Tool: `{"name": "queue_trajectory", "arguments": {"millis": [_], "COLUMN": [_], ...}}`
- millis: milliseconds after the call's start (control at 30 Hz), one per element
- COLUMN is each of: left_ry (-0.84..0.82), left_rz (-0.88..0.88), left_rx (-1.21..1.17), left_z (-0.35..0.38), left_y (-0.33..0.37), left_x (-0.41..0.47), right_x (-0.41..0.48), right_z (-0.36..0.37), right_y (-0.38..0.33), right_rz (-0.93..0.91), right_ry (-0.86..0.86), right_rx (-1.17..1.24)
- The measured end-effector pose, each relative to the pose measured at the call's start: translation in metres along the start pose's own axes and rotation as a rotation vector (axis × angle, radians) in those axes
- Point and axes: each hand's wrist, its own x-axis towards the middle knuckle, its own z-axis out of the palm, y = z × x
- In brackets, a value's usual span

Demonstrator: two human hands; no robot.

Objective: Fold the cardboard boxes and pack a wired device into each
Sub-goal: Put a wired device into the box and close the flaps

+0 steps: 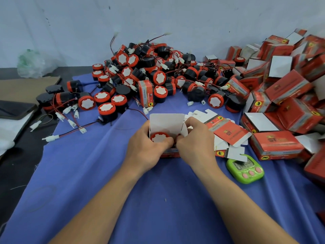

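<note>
1. Forearms, both bare, reach from the bottom edge across the blue cloth [105, 173] covering the surface and meet at a small cardboard box [167, 122] standing open near the middle.
2. Left hand [146, 143] grips the box's left wall. Its fingers are curled round it, and the thumb lies across the near rim of the wired device [160, 137], whose red-and-white face shows at the box's mouth.
3. Right hand [195, 140] holds the right wall with its fingers bent over the side flap. The thumb tip meets a bit of red wire beside the device; I cannot tell whether it pinches the wire or only pushes it.
4. With the device inside and the white top flap upright behind it, the step looks like tucking the lead in before closing.
5. Likely trouble:
   - A loop of wire left above the rim would be trapped under the flap and keep it from tucking.
   - A hard squeeze from the left fingers could push the thin walls out of square.
   - Pressing the device down hard might pop the bottom flaps.
6. Nearby hazards:
   - The flat box blanks [226, 131] lie just beside the right hand, and the green timer [245, 169] is near that wrist, so a wide sweep could knock either.
   - The device heap [149, 73] behind trails loose leads that could snag.
   - The packed boxes [281, 85] at the right are piled unevenly and may slide.
</note>
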Motion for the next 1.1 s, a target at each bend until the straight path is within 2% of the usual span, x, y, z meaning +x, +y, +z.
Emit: {"name": "queue_trajectory", "arguments": {"millis": [133, 333, 533, 600, 733, 867, 1033, 1100], "left_ry": [0.019, 0.035, 0.074, 0.068, 0.045, -0.012, -0.329, -0.395], "left_rz": [-0.020, -0.046, -0.059, -0.057, -0.058, -0.041, -0.108, -0.149], "left_rx": [-0.003, 0.017, 0.083, 0.087, 0.048, -0.013, -0.275, -0.309], "left_z": [0.000, 0.001, 0.002, 0.002, 0.001, -0.002, -0.018, -0.028], "left_y": [0.002, 0.004, 0.007, 0.008, 0.007, 0.005, 0.007, 0.011], "left_x": [-0.002, -0.002, -0.005, -0.005, -0.006, -0.006, 0.006, 0.016], "right_x": [0.001, 0.011, 0.020, 0.020, 0.015, 0.011, 0.011, 0.010], "right_z": [-0.008, -0.034, -0.037, -0.034, -0.019, -0.011, -0.013, -0.013], "right_y": [0.005, 0.014, 0.022, 0.024, 0.022, 0.018, 0.016, 0.016], "right_rz": [-0.031, -0.072, 0.070, 0.089, 0.001, -0.019, -0.007, 0.013], "right_ry": [-0.113, -0.634, -0.732, -0.702, -0.458, -0.368, -0.345, -0.336], "right_rx": [0.090, 0.474, 0.763, 0.759, 0.503, 0.497, 0.445, 0.443]}}
